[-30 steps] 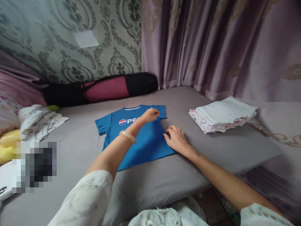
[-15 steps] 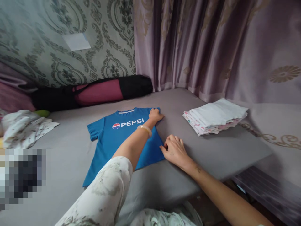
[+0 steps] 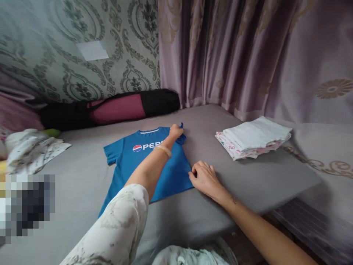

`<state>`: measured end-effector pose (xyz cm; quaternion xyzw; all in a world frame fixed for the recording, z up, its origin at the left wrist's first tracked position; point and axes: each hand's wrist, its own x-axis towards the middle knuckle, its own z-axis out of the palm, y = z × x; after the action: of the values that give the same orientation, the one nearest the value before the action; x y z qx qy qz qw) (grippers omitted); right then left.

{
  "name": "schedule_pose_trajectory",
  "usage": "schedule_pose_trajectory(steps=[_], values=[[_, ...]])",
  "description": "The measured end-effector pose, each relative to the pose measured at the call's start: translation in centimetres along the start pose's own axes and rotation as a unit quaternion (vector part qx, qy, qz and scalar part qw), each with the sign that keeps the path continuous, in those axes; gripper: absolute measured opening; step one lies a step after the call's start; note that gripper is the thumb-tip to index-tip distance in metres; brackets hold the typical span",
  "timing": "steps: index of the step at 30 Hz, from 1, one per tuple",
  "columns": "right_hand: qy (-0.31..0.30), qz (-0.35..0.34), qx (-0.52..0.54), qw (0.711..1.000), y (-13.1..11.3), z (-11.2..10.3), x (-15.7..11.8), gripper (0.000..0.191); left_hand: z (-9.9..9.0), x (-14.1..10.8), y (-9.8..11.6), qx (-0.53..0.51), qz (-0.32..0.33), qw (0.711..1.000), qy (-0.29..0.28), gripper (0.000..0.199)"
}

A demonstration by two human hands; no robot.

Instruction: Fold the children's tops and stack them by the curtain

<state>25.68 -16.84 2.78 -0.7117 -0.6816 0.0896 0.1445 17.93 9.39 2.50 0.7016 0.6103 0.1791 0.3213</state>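
Observation:
A blue T-shirt (image 3: 129,165) with a white PEPSI print lies spread out, front up, on the grey bed sheet. My left hand (image 3: 175,131) reaches across it and pinches the cloth of the right-hand sleeve, whose edge is lifted and bent over at the fingers. My forearm hides part of the print and the shirt's middle. At the shirt's lower right side, my right hand (image 3: 204,178) rests with curled fingers, thumb and fingertips at the shirt's edge. Whether cloth is between those fingers is hard to see.
On the right of the grey bed (image 3: 248,184) lies a stack of folded clothes (image 3: 256,134), white on top. Crumpled patterned cloth (image 3: 30,149) lies at the left. A long black and pink bag (image 3: 118,108) runs along the wall. Purple curtains (image 3: 226,55) hang behind.
My left hand has drawn the sleeve slightly left and up, so its edge now curls off the bed. The right hand stays nearly in place.

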Motion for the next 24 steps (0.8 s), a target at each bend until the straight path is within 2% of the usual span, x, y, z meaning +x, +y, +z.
schedule_pose_trajectory(steps=[6, 12, 16, 21, 24], values=[[-0.046, 0.005, 0.021, 0.999, -2.0, -1.5, -0.5, 0.013, -4.0, -0.4, -2.1, -0.117, -0.016, 0.992, 0.034, 0.016], [-0.053, -0.039, -0.016, 0.998, -4.4, -2.0, -0.5, 0.015, -7.3, -2.4, -5.2, -0.218, -0.015, 0.975, 0.035, 0.027], [-0.064, -0.06, -0.037, 0.995, -6.0, -1.7, -0.5, 0.014, -8.2, -3.2, -7.7, -0.31, -0.033, 0.95, 0.022, 0.041], [-0.089, -0.083, -0.055, 0.991, -7.7, -1.3, -0.6, 0.016, -8.1, -3.7, -10.5, -0.318, -0.087, 0.943, 0.045, 0.056], [-0.099, -0.087, -0.058, 0.99, -8.3, -1.3, -0.7, 0.017, -7.8, -4.0, -11.5, -0.315, -0.098, 0.943, 0.054, 0.059]])
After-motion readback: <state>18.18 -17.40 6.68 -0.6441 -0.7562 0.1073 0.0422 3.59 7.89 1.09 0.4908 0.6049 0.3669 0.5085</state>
